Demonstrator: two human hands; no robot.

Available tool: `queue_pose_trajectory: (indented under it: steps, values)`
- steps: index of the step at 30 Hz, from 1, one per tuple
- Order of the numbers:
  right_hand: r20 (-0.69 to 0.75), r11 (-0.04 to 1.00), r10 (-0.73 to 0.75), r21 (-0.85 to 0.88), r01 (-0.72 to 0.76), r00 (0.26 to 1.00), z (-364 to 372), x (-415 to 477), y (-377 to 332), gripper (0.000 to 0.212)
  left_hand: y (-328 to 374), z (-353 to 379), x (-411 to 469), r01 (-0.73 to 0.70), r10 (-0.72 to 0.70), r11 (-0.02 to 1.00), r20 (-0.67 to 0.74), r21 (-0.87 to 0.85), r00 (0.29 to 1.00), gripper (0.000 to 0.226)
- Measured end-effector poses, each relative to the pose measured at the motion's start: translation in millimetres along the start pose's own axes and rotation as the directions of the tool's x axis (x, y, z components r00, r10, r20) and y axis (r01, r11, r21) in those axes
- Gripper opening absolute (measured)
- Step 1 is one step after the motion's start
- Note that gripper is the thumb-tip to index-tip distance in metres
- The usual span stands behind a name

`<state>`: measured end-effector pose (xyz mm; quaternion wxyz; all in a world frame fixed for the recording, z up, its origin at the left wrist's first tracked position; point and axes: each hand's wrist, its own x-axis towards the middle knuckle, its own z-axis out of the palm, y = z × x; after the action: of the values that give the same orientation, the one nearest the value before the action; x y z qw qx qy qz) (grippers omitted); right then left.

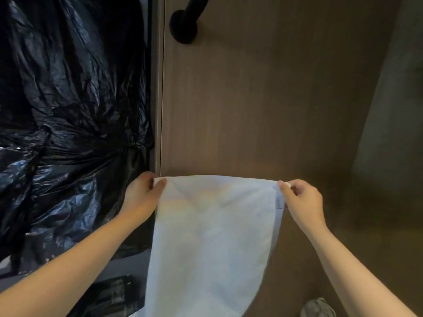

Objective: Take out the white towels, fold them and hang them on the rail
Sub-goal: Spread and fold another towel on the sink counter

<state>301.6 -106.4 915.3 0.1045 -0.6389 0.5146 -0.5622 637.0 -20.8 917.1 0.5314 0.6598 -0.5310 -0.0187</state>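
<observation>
White terry, soft and limp, hangs between my hands: the towel [212, 236] falls from its top edge toward my feet, in front of the brown wood-grain panel [263, 99]. My left hand [142, 193] pinches the left corner and my right hand [302, 197] pinches the right, near a small sewn tag. To fold well I judge I should keep the top edge taut and level, then bring corner to corner. Crinkled, glossy black plastic [68, 110] bulges at the left; a matte black rail bracket [184, 26] sits far up.

Matt white cloth towel [212, 236], glossy crinkled blk plastic bag [68, 99], wood-grain panel [263, 99]
</observation>
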Motion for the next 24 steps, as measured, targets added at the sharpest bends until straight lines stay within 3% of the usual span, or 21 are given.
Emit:
queue_pose_trajectory:
  steps: [4, 13, 24]
  values:
    - [0.032, 0.993, -0.052, 0.105, 0.048, 0.998, 2.9, -16.9, -16.6, 0.031, 15.7, 5.3, -13.7, 0.057, -0.053, 0.981, 0.025, -0.184, 0.998, 0.019]
    - [0.197, 0.915, -0.137, 0.4, 0.048, 0.971, 4.4, -50.3, -83.7, 0.026, 64.1, 6.3, -40.1, 0.058, 0.011, 0.909, 0.162, -0.413, 0.987, 0.019]
    - [0.271, 0.858, -0.157, 0.513, -0.005, 0.95, 7.4, -72.5, -124.3, 0.016, 92.6, -2.3, -67.8, 0.187, 0.055, 0.723, 0.325, -0.665, 0.944, 0.018]
